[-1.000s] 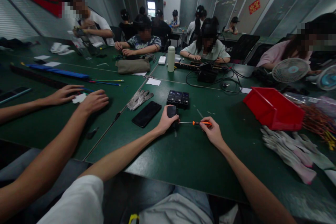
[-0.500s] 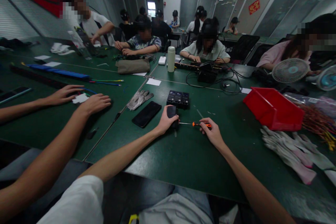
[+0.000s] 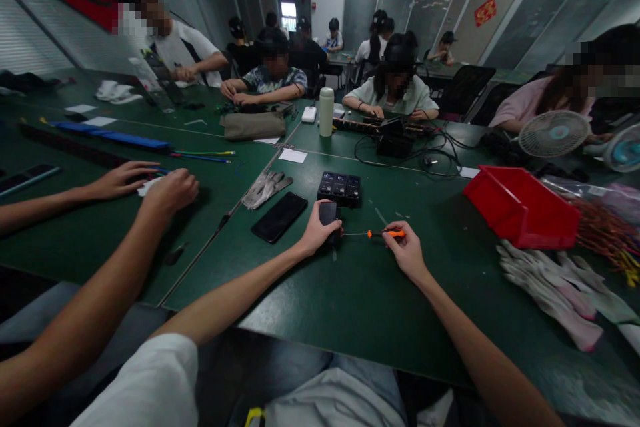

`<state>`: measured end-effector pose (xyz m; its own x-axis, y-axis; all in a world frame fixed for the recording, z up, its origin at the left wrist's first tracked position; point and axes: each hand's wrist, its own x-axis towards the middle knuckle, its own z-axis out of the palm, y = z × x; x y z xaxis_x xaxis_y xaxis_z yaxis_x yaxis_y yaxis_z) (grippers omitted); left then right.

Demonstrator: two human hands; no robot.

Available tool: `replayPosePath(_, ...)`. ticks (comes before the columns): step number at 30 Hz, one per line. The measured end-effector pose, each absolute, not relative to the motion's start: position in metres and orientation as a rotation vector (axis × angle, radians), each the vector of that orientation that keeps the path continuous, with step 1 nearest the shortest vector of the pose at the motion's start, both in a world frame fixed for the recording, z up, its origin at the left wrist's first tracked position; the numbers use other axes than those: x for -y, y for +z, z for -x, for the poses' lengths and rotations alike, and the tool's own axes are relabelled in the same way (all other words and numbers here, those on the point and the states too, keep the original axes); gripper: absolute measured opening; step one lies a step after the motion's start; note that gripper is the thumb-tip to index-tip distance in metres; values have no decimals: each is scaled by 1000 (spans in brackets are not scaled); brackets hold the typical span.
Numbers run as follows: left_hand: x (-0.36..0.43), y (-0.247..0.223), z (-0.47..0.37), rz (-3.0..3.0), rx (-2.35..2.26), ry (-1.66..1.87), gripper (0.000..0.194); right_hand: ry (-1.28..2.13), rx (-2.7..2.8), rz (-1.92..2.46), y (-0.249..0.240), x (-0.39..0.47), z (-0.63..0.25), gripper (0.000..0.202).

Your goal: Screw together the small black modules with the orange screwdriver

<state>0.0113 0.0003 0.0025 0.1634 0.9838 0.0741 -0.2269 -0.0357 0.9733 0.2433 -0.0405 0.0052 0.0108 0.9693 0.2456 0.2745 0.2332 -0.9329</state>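
Observation:
My left hand [image 3: 316, 230] is closed around a small black box-shaped part [image 3: 328, 213], held upright on the green table. In my right hand [image 3: 404, 248] is a screwdriver [image 3: 395, 233] with an orange and black handle, gripped by the fingers and thumb. Its thin shaft lies level and points left, the tip meeting the right side of the black part; the exact contact is too small to make out. Just behind stands a black block with several sections [image 3: 340, 188]. To the left of my left hand lie a black phone [image 3: 280, 217] and a grey-white glove [image 3: 266, 189].
On the left, a co-worker's hands [image 3: 173, 193] work beside a blue wrapped strip [image 3: 110, 136]. A red bin [image 3: 520, 207] and work gloves [image 3: 550, 287] lie to the right. Farther back are a pale bottle [image 3: 326, 112], black cables [image 3: 440, 153] and a fan [image 3: 554, 133].
My right hand has shifted its fingers and turned slightly on the screwdriver handle, showing more orange. My left hand stays about still. The co-worker's nearer hand has lifted and curled.

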Motion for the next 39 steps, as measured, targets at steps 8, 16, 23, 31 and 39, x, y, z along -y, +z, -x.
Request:
replayPosePath(8, -2, 1, -10, -1177, -889, 1222, 57, 833, 1522, 1066, 4, 39, -244, 20)
replayPosePath(16, -1, 3, -11, -1194, -882, 1233, 56, 872, 1566, 1308, 6, 44, -245, 27)
replayPosePath(23, 0, 3, -12, -1173, -873, 1227, 57, 833, 1483, 1232, 3, 40, -242, 26)
replayPosePath(31, 0, 2, -12, -1158, -884, 1237, 60, 841, 1468, 1060, 0, 37, -244, 20)
replayPosePath(39, -1, 0, -12, -1187, -878, 1238, 58, 852, 1499, 1175, 1, 40, -244, 27)
